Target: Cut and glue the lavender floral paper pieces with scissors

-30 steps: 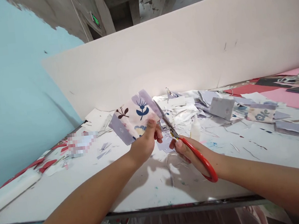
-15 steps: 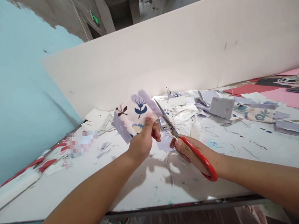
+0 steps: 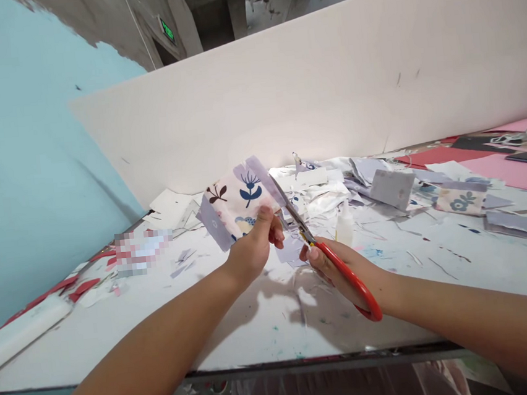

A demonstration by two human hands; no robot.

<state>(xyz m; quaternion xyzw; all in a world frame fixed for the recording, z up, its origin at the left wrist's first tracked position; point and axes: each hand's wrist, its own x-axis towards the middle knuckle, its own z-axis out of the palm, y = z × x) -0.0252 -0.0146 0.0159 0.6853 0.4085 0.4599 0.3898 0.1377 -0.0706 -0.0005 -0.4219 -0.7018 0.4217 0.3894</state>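
My left hand (image 3: 253, 248) pinches a piece of floral-print paper (image 3: 233, 203), cream and lilac with dark blue and brown flowers, and holds it up above the white table (image 3: 239, 330). My right hand (image 3: 339, 264) grips red-handled scissors (image 3: 339, 264). Their metal blades (image 3: 291, 210) point up and away and lie along the right edge of the floral paper. A small lilac offcut hangs just below the blades, between the two hands.
A heap of white and lilac paper scraps (image 3: 337, 190) lies behind the hands. Pink and red sheets (image 3: 503, 168) are at the far right, red cut-outs (image 3: 77, 290) at the left. A tall pale board (image 3: 309, 93) stands along the table's back edge.
Both hands have stayed almost in place. The floral paper has shifted slightly and the scissor blades sit a little further along its right edge.
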